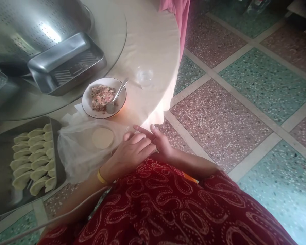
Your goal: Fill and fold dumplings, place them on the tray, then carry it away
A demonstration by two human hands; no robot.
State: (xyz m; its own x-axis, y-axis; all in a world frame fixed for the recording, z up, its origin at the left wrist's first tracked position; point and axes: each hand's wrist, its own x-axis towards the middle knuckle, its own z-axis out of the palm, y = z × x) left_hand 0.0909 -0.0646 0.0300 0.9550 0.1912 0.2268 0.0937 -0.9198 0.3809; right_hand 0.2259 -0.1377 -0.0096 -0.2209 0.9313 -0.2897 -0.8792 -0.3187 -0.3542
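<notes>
Currently both hands are resting together in the lap, over red cloth printed with pale looping lines. The left hand (pixel 132 151), with a yellow band (pixel 101 177) at the wrist, is lying palm down on top, fingers loosely extended and close together, holding nothing. The right hand (pixel 160 140) is sitting partly under it; its fingers are pointing up toward the table edge, slightly spread and empty.

Just beside the left fingertips, a pale round flat dough wrapper (pixel 102 137) is lying on a crinkled clear plastic bag (pixel 76 153) at the edge of the round cream-clothed table (pixel 153 44). Behind it, a white shallow ceramic bowl (pixel 88 98) is holding coarse pink-and-green minced filling (pixel 100 97), with a shiny metal spoon (pixel 116 97) leaning in it. To the left, a rectangular dull steel tray (pixel 0 190) is carrying rows of smooth folded crescent dumplings (pixel 33 158). Further back, a second rectangular steel pan (pixel 66 63) is tilting against a perforated metal basin (pixel 28 23). A small clear glass cup (pixel 145 76) is standing near the bowl.
</notes>
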